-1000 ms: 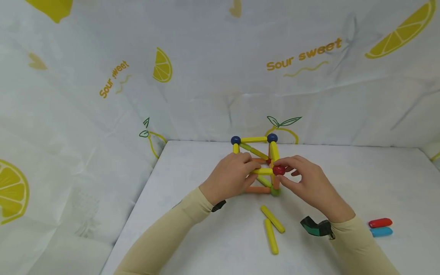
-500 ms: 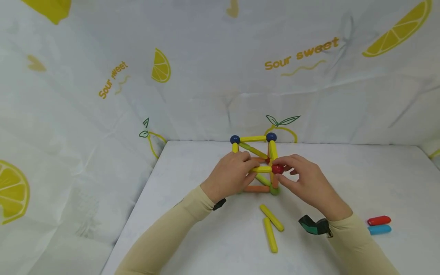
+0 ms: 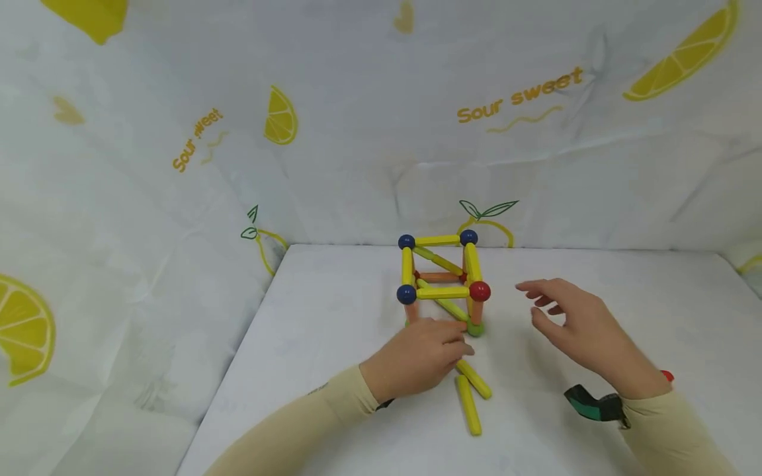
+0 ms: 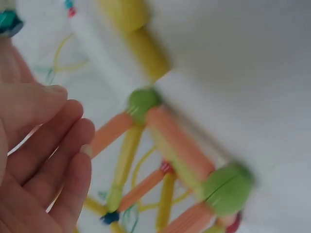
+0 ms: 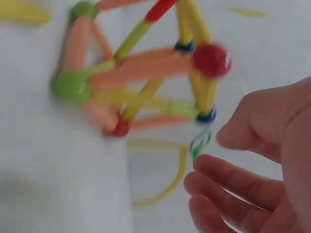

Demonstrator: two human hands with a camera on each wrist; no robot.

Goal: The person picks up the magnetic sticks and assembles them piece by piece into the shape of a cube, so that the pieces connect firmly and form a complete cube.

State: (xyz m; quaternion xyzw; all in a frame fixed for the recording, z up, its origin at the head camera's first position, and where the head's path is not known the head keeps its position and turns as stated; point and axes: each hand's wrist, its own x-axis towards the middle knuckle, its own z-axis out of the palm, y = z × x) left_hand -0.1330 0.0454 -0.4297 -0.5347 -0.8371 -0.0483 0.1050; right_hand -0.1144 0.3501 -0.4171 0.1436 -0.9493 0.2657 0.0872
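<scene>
A cube-shaped frame of magnetic sticks and balls stands on the white table. Yellow sticks (image 3: pixel 443 293) form its top, joined by blue balls (image 3: pixel 407 294) and one red ball (image 3: pixel 479 291) at the front right corner. Orange sticks (image 5: pixel 146 70) and green balls (image 5: pixel 73 87) make up its lower part. My left hand (image 3: pixel 419 356), fingers loosely bent and holding nothing, is in front of the frame, just above a loose yellow stick (image 3: pixel 475 381) that it partly covers. To the right of the frame hangs my right hand (image 3: pixel 574 324), its fingers relaxed and apart from everything.
Another loose yellow stick (image 3: pixel 469 405) lies nearer the front of the table (image 3: pixel 333 436). A red stick (image 3: pixel 667 375) peeks out from behind the right wrist. A white cloth (image 3: pixel 357 165) printed with lemons hangs behind and to the left.
Both hands have let go of the frame's front top edge. The left came down toward the loose yellow sticks; the right drew away to the right. The frame stands unsupported by the hands.
</scene>
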